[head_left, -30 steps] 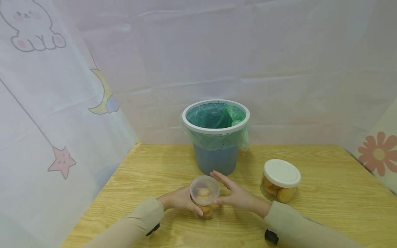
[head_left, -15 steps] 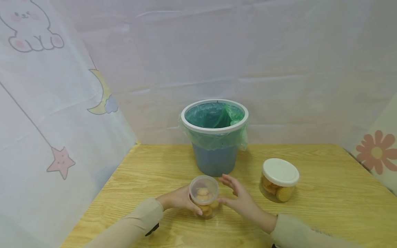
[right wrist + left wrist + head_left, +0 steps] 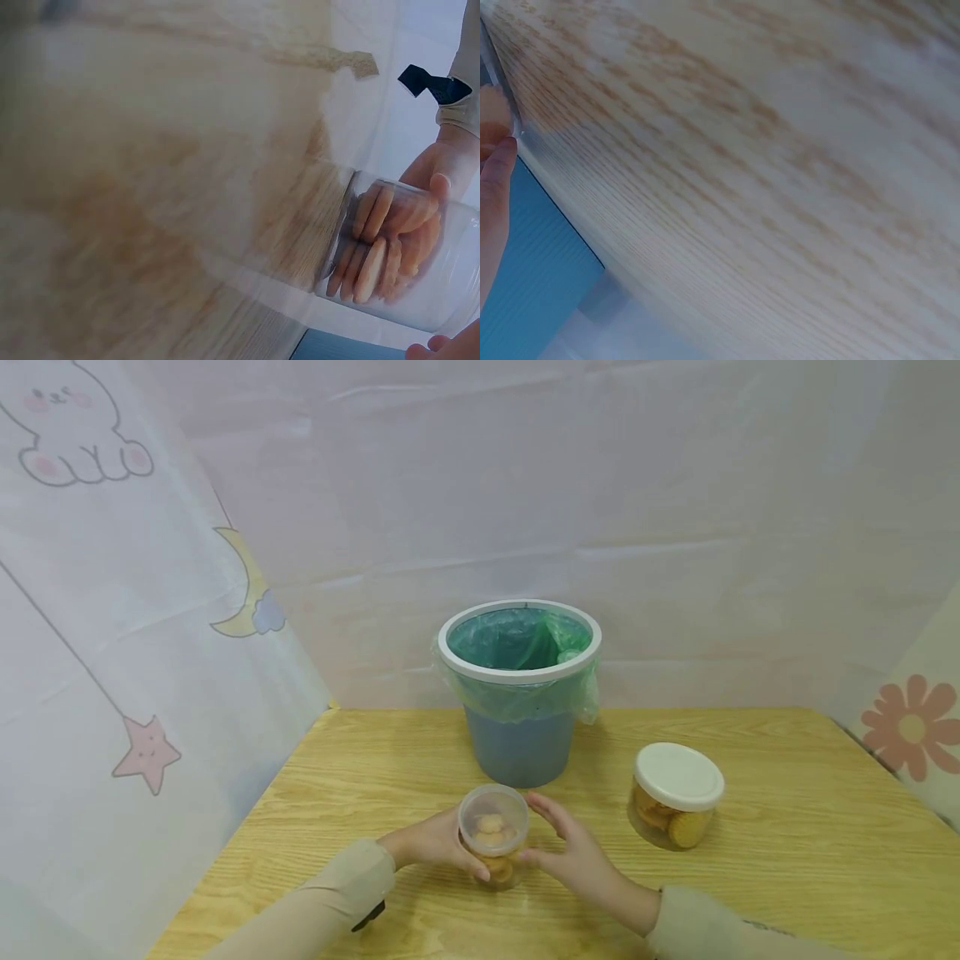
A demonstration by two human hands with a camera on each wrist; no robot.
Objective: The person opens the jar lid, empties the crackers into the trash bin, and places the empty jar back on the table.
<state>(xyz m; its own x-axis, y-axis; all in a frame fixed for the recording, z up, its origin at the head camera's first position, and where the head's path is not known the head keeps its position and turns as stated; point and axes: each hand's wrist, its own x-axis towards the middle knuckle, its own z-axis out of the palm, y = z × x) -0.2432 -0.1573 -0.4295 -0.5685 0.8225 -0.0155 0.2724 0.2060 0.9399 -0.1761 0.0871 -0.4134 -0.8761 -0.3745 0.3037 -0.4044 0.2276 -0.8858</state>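
A small clear jar of cookies (image 3: 498,835) stands near the middle of the table, with a thick translucent rim at its top. My left hand (image 3: 438,841) grips its left side, thumb across the front. From the right, my right hand (image 3: 581,856) curves thumb and fingers around the upper edge. In the right wrist view the cookies (image 3: 375,262) are stacked inside, the left hand (image 3: 442,169) is behind the jar and right fingertips (image 3: 442,346) are at its top end. The left wrist view catches only part of the left hand (image 3: 491,202) at its edge.
A blue bin (image 3: 521,739) with a white ring and green liner bag stands behind the jar. To the right sits a wider cookie tub with a white lid (image 3: 678,777). Both are on the wooden table (image 3: 375,752), with printed cloth (image 3: 412,527) behind.
My right hand drew back from the jar's top edge half a second ago and has come in against it again. The left hand keeps its grip and the jar stays in place.
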